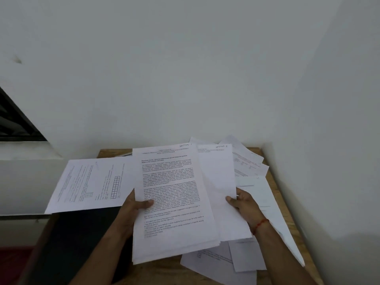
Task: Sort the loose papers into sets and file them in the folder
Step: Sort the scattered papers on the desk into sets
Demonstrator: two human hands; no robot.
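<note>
Item: two sets of printed papers, held up over the wooden table (111, 153).
Front set (170, 202), handwritten "SECTION - 1" at top, pinched at its left edge by the left hand (133, 204), thumb on the face. Rear set (218, 182), overlapped by the first, pinched at its right edge by the right hand (242, 204). Loose papers (253, 167) scattered on the table beneath and to the right. Gridded sheet (90, 184) to the left, above the dark folder (82, 239). Red thread (260, 224) on the right wrist.

Papers (171, 182) (fanned); left hand (131, 208), right hand (244, 203)
</note>
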